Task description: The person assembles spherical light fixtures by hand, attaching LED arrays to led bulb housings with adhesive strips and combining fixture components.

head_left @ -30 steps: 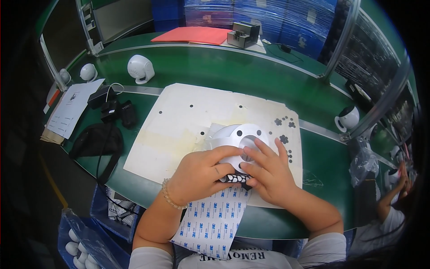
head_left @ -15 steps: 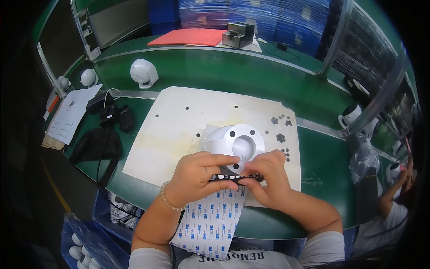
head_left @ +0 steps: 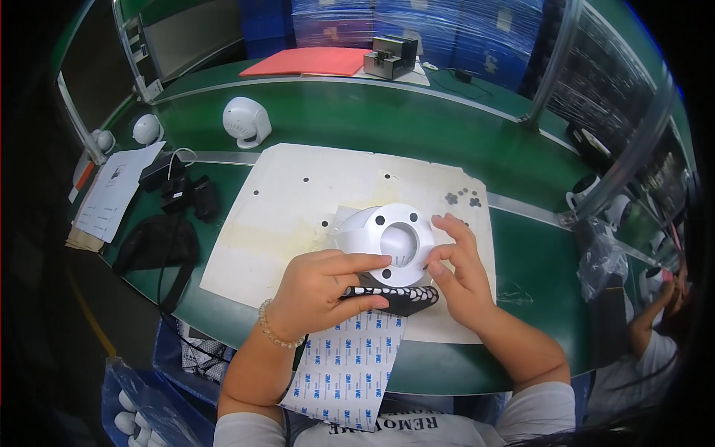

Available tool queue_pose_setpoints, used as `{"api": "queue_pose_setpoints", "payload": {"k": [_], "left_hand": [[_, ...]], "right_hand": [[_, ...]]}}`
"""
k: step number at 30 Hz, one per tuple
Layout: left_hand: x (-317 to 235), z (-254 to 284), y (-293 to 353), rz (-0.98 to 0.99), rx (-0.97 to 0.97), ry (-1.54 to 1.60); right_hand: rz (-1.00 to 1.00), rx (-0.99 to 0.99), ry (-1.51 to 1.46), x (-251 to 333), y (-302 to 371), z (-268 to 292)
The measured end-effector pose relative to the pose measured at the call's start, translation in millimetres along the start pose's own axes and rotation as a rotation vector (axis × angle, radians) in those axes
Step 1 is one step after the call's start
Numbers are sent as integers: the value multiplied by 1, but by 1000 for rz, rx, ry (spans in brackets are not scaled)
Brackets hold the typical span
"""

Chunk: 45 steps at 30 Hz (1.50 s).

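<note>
On the cream work mat [head_left: 298, 201] at the near middle of the green bench [head_left: 372, 119] sits a white dome-shaped housing [head_left: 391, 242], open side up, with a round well in its centre and small black dots on its rim. Left hand [head_left: 320, 287] comes in from the near edge, a bead bracelet [head_left: 277, 337] on the wrist; its index finger is stretched flat across the near-left rim of the housing, while thumb and the other fingers are curled around a black sheet of small cut pads [head_left: 395, 296] lying just near of the housing. Right hand [head_left: 456, 268] is on the right side of the housing, fingers bent, the fingertips [head_left: 434, 252] pinched together right at the rim beside a black dot; whether anything sits between them is too small to tell. Under the left wrist a white sheet of backing paper with blue print [head_left: 350, 365] hangs over the near edge of the bench.

Far left, another white dome unit [head_left: 246, 121] stands on the bench, well apart. A black adapter with cable [head_left: 179, 195] and a black pouch [head_left: 153, 242] lie left of the mat, papers [head_left: 115, 190] beyond them. A cluster of loose black pads [head_left: 462, 197] dots the far right corner of the mat.
</note>
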<state>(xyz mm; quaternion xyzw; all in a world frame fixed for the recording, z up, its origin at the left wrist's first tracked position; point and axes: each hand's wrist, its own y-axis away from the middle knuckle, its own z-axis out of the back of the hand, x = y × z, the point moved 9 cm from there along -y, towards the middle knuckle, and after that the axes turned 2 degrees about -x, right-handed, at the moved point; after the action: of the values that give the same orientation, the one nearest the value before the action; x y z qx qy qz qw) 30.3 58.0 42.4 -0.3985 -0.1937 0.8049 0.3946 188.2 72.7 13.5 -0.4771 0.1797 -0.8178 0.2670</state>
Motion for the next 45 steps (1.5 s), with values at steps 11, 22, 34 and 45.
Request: {"api": "queue_pose_setpoints", "payload": {"k": [11,22,34,45], "left_hand": [[1,0,-1,-3,6,-28],[2,2,0,-3,6,-32],[2,1,0,3,12,-48],[2,-4,-3,-13,15,-41]], "right_hand": [[-49,79,-39,-3,-4,-8],[182,-23,75,-2,2,-7],[559,-204,549,25,16,5],[420,-67,302,11,-8,8]]}}
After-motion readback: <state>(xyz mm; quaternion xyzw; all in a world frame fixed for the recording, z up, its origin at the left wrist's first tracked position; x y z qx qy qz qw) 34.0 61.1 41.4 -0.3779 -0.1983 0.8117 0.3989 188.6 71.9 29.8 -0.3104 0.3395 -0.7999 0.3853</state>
